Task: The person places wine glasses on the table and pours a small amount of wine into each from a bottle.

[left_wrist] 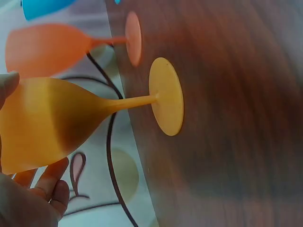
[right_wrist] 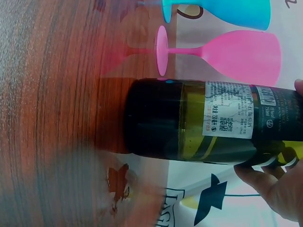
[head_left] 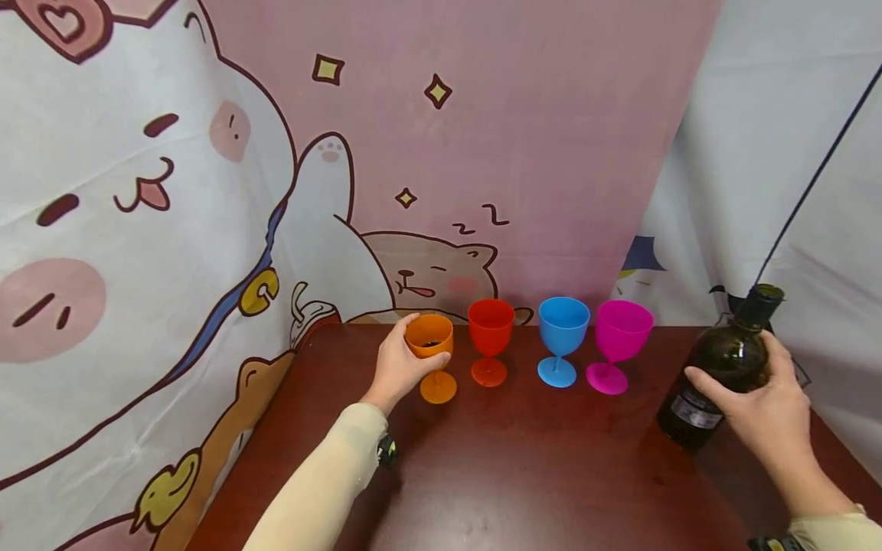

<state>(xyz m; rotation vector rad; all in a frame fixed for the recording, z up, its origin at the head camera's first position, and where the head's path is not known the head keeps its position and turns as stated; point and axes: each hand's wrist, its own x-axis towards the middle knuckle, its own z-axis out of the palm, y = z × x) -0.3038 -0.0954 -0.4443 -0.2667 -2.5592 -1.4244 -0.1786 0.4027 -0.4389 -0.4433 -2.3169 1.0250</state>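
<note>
My left hand (head_left: pixel 396 369) holds an orange goblet (left_wrist: pixel 57 120) by its bowl, thumb on one side and fingers on the other. A little dark liquid shows inside the bowl in the head view. The goblet stands upright, its round foot close over the table. At the right, my right hand (head_left: pixel 775 413) grips a dark green wine bottle (head_left: pixel 723 363) round its upper body. The bottle is uncapped and leans slightly to the right in the head view. Its printed back label (right_wrist: pixel 228 109) shows in the right wrist view, with its bottom close to the tabletop.
A red goblet (head_left: pixel 491 329), a blue goblet (head_left: pixel 563 327) and a pink goblet (head_left: pixel 622 333) stand in a row along the back of the dark brown table (head_left: pixel 537 474). Behind them hangs a cartoon-printed cloth (head_left: pixel 551 138), which also covers the left side.
</note>
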